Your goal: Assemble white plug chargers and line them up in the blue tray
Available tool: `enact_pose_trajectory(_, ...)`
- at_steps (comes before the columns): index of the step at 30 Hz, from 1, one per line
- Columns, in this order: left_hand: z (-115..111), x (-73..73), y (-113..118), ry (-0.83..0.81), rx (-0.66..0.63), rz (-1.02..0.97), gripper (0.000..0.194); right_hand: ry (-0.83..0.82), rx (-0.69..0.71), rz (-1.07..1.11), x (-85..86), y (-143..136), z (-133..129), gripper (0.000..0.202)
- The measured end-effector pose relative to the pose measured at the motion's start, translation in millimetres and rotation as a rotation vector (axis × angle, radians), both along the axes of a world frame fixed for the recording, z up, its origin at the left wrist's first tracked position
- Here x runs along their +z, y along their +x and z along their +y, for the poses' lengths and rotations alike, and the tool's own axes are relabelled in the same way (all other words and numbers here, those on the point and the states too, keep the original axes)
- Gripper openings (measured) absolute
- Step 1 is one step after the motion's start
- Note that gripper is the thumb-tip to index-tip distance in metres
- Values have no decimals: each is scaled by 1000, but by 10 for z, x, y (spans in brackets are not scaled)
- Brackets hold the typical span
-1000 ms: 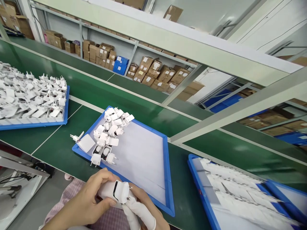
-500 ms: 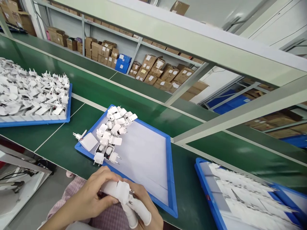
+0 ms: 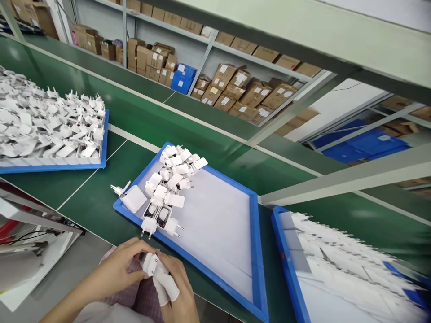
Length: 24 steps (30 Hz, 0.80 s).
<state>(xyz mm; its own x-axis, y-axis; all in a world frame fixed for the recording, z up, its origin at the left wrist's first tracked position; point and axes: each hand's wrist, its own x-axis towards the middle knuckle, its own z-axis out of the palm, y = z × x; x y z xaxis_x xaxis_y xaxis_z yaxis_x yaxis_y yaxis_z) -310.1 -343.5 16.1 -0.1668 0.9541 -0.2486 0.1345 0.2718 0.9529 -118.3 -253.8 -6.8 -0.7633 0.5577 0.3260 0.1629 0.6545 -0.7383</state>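
Note:
Between both hands, below the front edge of the middle tray, is a white plug adapter (image 3: 150, 264). My left hand (image 3: 126, 264) pinches its left side with thumb and fingers. My right hand (image 3: 180, 287) grips it from the right, with white covers on some fingertips. The blue-rimmed middle tray (image 3: 260, 251) has a white lining, and a pile of white adapters (image 3: 173, 172) lies on its left part. Two open casings (image 3: 158, 213) show dark inner parts. A flat white piece (image 3: 134, 198) rests over the tray's left corner beside another plug (image 3: 117, 190).
At the left, a blue tray (image 3: 105, 143) is heaped with white adapters. Another blue tray (image 3: 286, 269) at the right holds rows of white pieces. A pale metal frame post (image 3: 336, 179) slants over the green bench (image 3: 97, 193). Cardboard boxes (image 3: 224, 76) fill shelves behind.
The view has shifted, so the trays appear further right. Both hands, still around the adapter, have moved left in the picture, and the adapter is turned differently.

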Motion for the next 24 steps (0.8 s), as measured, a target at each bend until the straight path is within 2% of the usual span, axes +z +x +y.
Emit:
enact_pose_trajectory(3,1,75,-104,-100,-54,-236,37,88,-6,3,14,-67,3,52)
enact_pose_trajectory(5,37,63,-108,-123,-46,-351,39,163,-35,-3,63,-81,29,47)
enact_pose_trajectory(7,81,21,-70,-145,-16,-378,46,156,-25,-3,131,-77,61,38)
enact_pose_trajectory(8,99,-1,-46,-152,-8,-387,50,89,4,-5,162,-74,74,32)
enact_pose_trajectory(10,122,-34,-2,-163,-3,-416,58,-162,28,19,198,-79,76,23)
enact_pose_trajectory(12,126,-48,24,-159,0,-422,62,-458,-75,80,188,-106,40,22)
enact_pose_trajectory(14,122,-52,31,-151,-1,-411,61,-658,-234,142,147,-144,-19,24)
enact_pose_trajectory(15,120,-52,30,-148,4,-402,61,-713,-281,151,125,-162,-49,26)
enact_pose_trajectory(17,119,-49,25,-150,12,-393,61,-768,-290,119,90,-185,-96,31)
enact_pose_trajectory(20,122,-48,22,-159,18,-419,62,-825,-284,70,52,-182,-142,33)
enact_pose_trajectory(24,102,-105,58,-151,49,-453,65,-854,-358,78,-45,-178,-205,36)
